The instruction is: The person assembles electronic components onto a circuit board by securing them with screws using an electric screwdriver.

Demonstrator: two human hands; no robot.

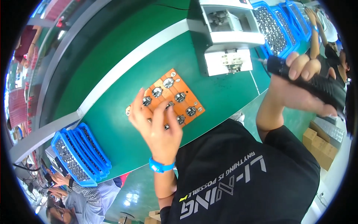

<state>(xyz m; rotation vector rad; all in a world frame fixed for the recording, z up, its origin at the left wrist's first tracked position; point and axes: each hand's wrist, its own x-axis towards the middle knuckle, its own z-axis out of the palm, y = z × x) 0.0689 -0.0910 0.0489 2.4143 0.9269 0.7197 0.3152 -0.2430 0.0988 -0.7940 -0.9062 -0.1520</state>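
Observation:
An orange board (192, 98) lies on the green table, with several small round metal parts (180, 97) set in it. Over its near left portion is my left hand (156, 130), fingers spread and touching or just above the board. It hides some of the parts, and whether a small one sits under the fingertips I cannot make out. Raised at the right, my right hand (298, 87) is wrapped round a black electric screwdriver (317, 84). The screwdriver's tip points left, toward a white-and-grey machine (231, 41), well away from the board.
Blue trays (80, 156) full of small metal parts stand at the table's left end. More blue bins (274, 30) sit beyond the machine. A pale rail (134, 56) borders the far side. Co-workers (80, 198) sit at lower left and upper right. Cardboard boxes (319, 147) are on the floor.

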